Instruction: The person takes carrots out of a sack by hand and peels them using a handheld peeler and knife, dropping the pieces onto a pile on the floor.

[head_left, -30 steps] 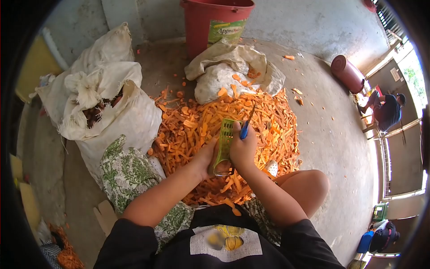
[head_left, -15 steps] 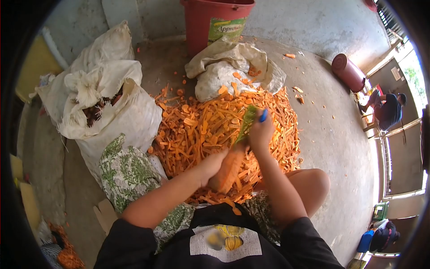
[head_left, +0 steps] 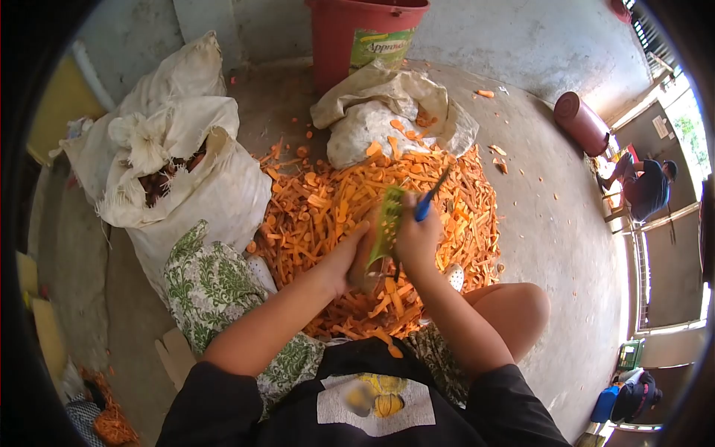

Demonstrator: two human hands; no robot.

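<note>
My left hand (head_left: 348,257) is closed around a brownish, orange-fleshed root (head_left: 365,261), mostly covered by the hand and tool. In my right hand (head_left: 418,235) are a green slotted peeler (head_left: 385,227), slightly blurred, and a knife with a blue handle (head_left: 423,208), its dark blade pointing up and away. The peeler lies against the root between both hands. Beneath them spreads a large heap of orange strips and slices (head_left: 320,216). A white perforated shoe (head_left: 455,276) shows partly at the heap's right side.
White sacks (head_left: 223,190) stand at the left, one open with dark roots inside. A crumpled sack (head_left: 361,134) lies behind the heap, before a red bin (head_left: 331,48). A maroon container (head_left: 579,123) lies farther right. Two people (head_left: 646,190) are at the far right.
The peeler has come back from the far end of the root toward me, and the root has tilted from showing its orange side. The knife blade is visible again.
</note>
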